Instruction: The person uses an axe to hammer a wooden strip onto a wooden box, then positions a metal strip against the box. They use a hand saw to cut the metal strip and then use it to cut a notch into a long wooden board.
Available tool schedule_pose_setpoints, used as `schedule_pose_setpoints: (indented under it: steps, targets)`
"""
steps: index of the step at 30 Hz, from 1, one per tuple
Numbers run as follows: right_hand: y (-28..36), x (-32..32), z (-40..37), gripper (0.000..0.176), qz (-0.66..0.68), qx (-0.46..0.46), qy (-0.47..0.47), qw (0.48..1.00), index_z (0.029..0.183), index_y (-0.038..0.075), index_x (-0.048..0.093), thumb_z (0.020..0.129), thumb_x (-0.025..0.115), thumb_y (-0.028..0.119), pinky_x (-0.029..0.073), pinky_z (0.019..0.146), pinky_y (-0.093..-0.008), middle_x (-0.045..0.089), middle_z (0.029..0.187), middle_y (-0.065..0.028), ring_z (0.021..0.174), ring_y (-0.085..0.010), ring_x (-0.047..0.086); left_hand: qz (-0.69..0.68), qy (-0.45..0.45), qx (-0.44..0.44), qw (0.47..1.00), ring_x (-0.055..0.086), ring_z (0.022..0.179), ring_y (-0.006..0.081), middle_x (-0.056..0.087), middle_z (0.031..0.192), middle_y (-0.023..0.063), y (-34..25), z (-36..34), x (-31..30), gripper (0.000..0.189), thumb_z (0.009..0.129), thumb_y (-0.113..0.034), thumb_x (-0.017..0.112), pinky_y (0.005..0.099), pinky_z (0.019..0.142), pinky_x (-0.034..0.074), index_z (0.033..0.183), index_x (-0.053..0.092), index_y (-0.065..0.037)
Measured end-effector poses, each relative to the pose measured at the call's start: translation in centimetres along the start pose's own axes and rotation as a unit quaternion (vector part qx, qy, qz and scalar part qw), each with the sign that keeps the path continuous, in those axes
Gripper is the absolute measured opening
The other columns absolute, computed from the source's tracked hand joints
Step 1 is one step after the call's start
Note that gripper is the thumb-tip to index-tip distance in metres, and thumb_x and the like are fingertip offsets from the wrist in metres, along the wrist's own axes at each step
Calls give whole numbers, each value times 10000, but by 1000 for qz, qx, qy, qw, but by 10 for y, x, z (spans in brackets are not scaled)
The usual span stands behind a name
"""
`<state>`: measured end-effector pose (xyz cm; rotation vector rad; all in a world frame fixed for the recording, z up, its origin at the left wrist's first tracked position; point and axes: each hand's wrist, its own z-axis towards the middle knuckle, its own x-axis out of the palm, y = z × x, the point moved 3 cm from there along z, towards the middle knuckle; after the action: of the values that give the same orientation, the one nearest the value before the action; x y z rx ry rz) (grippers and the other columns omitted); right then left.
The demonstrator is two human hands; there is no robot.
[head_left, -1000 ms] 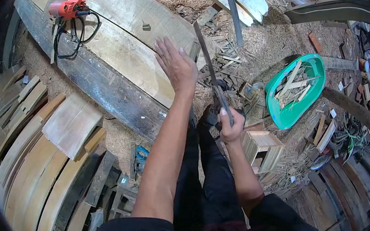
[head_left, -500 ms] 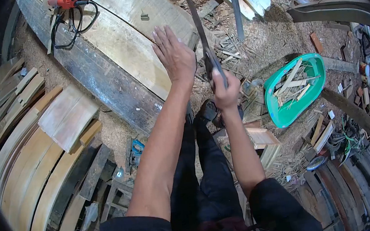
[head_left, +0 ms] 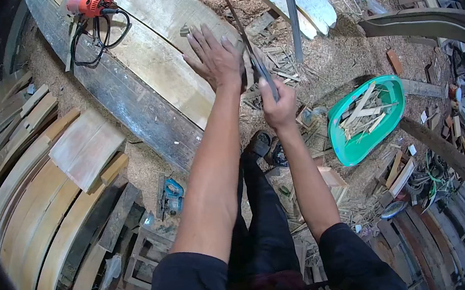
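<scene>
My left hand [head_left: 217, 61] lies flat with fingers spread on a wide pale wooden board [head_left: 150, 6]. Its fingertips are right at a small block [head_left: 185, 31] on that board. In my right hand [head_left: 280, 106] is the handle of a handsaw [head_left: 245, 41], fingers wrapped round it. The saw's long, narrow-looking blade is seen nearly edge-on, pointing away from me beside the board's right end. A second pale board [head_left: 180, 82] runs alongside the first, on a worn dark plank [head_left: 138, 109].
A red power tool [head_left: 92, 4] with a coiled black cord rests on the planks. At right stands a green tub [head_left: 341, 147] of wood scraps. Curved boards [head_left: 42, 221] are stacked at left, near a blue power tool [head_left: 172, 194]. Shavings cover the floor.
My left hand has slid forward along the board to the small block, its fingers more spread. The right hand has pushed the saw forward. The view has shifted slightly.
</scene>
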<state>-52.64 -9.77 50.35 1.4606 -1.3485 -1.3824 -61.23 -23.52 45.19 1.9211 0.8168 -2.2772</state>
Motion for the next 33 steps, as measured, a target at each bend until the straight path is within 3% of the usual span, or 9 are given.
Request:
schedule_pose_setpoints:
  steps: [5, 11, 12, 15, 18, 21, 27, 33]
  targets:
    - [-8, -31, -68, 301, -33, 60, 14, 998, 742, 6, 588, 939, 607, 233, 355, 487, -285, 462, 557, -5, 536, -75, 424, 34, 5, -2, 999, 176, 1505, 289, 204, 1627, 128, -4, 3, -1, 619, 972, -322, 452, 613, 1166, 102, 1530, 300, -103]
    - [16, -5, -1, 300, -2, 112, 12, 994, 725, 16, 583, 941, 610, 222, 342, 478, -277, 441, 554, 16, 542, -59, 409, 40, 28, -18, 999, 167, 1508, 294, 194, 1631, 128, -7, 4, -5, 631, 950, -279, 462, 612, 1172, 60, 1534, 302, -100]
    - [18, -7, -7, 312, -21, 66, 10, 998, 709, 17, 567, 942, 610, 221, 329, 473, -284, 427, 548, 15, 527, -70, 395, 37, 29, -19, 999, 164, 1508, 294, 194, 1631, 130, -9, 5, -5, 635, 949, -277, 461, 611, 1173, 58, 1536, 297, -100]
    - [9, -33, -73, 313, -36, 62, 1, 997, 709, 17, 556, 942, 615, 217, 323, 475, -291, 429, 542, 3, 521, -82, 390, 31, 40, -20, 999, 156, 1510, 294, 191, 1631, 134, -8, 4, -6, 644, 946, -272, 461, 606, 1176, 51, 1541, 285, -99]
    - [-2, -41, -74, 290, -37, 108, 8, 993, 728, 16, 586, 939, 618, 212, 339, 482, -295, 448, 537, -11, 519, -86, 407, 29, 48, -26, 998, 152, 1511, 296, 186, 1632, 135, -6, 0, -8, 651, 944, -271, 463, 602, 1178, 46, 1543, 276, -98]
    - [-1, -19, -15, 281, -56, 101, 28, 993, 730, 18, 601, 936, 613, 209, 349, 489, -301, 465, 548, -17, 530, -87, 420, 30, 43, -24, 998, 150, 1511, 298, 183, 1633, 134, -8, 4, -7, 648, 947, -269, 461, 602, 1178, 41, 1544, 273, -100]
    - [16, -44, -89, 309, -63, 87, 2, 994, 719, 7, 576, 940, 623, 219, 336, 484, -297, 445, 544, -10, 534, -92, 404, 20, 40, -27, 999, 147, 1512, 291, 181, 1635, 119, -8, 9, -5, 638, 956, -276, 456, 596, 1180, 33, 1548, 274, -121]
    - [8, -8, -11, 288, -22, 127, 18, 992, 749, -2, 603, 941, 609, 212, 349, 482, -298, 459, 540, -12, 528, -85, 411, 17, 43, -29, 999, 144, 1513, 286, 180, 1636, 114, -3, 0, -5, 636, 958, -279, 457, 590, 1182, 31, 1548, 273, -129]
